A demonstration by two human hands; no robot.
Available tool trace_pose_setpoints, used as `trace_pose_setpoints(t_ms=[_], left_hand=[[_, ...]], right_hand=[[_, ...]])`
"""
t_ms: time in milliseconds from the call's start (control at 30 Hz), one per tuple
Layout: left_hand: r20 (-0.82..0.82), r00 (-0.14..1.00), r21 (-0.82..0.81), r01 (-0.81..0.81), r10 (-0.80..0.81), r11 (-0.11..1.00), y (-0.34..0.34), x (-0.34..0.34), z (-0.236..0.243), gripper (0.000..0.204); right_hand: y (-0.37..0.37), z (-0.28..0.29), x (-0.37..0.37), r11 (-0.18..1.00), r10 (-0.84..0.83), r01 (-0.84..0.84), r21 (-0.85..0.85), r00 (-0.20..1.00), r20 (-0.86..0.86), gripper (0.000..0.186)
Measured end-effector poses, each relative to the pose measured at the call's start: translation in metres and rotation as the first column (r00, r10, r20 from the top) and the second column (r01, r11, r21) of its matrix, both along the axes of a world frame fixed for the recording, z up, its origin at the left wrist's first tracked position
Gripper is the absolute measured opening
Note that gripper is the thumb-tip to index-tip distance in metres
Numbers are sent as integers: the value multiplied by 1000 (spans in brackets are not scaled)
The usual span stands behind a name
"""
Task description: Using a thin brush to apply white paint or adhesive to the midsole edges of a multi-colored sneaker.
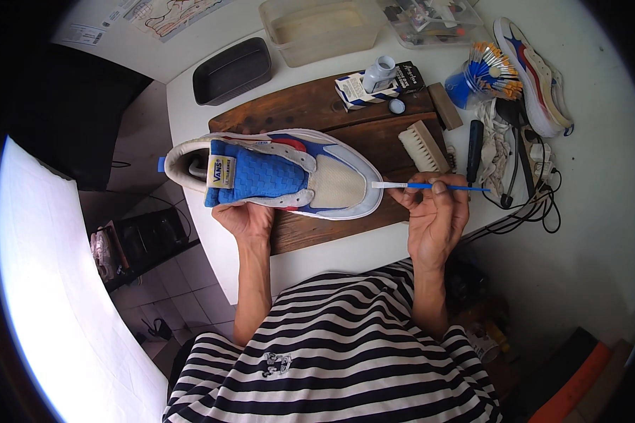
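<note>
1. We see a low-top shoe [340,176] in cream, blue and red above the wooden board [289,238] on the white table [310,262], toe to the right, blue tongue up, no laces in sight.
2. At its heel end, we find the left hand [247,220] supporting the near side; its fingers pass out of sight beneath, and we cannot tell how that grip closes.
3. At the toe, the right hand's [437,215] grip pinches a slim blue paintbrush [420,186], its pale bristles over the toe's edge and apparently touching.
4. Beyond, we note an uncapped bottle [379,73], its cap [396,106] just beside.
5. We judge the step in hand to be brushwork along the toe trim; whether the bristles are wet, we cannot tell.
6. The next move, in our judgement, calls for a steady shoe and a light stroke along that edge, clear of the cream mesh.
</note>
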State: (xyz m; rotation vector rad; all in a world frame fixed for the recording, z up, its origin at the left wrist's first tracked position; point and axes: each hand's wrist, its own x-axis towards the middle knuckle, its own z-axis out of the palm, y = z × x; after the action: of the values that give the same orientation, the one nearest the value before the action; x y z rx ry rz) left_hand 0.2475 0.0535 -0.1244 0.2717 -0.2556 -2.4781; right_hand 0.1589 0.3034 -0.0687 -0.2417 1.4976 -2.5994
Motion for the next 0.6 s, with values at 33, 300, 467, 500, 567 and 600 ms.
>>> trace_pose_setpoints(t_ms=[33,300,467,500,567,600], left_hand=[[18,1000,-31,-14,15,999,-2,2,-5,84],[76,996,79,-42,36,996,0,0,5,99],[87,995,69,-51,45,996,-2,2,2,99],[87,995,72,-52,45,996,-1,1,2,99],[87,995,76,-52,46,996,-1,1,2,99],[82,995,74,-55,49,996,-1,0,3,99]], right_hand=[[0,-1,1,1000,-13,13,6,1000,-26,9],[-5,-9,0,999,-44,44,-7,994,-101,10],[-7,-7,1,998,-62,60,-24,994,-91,9],[-8,-7,1,998,-61,59,-24,994,-92,9],[-9,-6,2,995,-76,72,-67,996,-55,9],[-8,-6,2,995,-76,72,-66,996,-55,9]])
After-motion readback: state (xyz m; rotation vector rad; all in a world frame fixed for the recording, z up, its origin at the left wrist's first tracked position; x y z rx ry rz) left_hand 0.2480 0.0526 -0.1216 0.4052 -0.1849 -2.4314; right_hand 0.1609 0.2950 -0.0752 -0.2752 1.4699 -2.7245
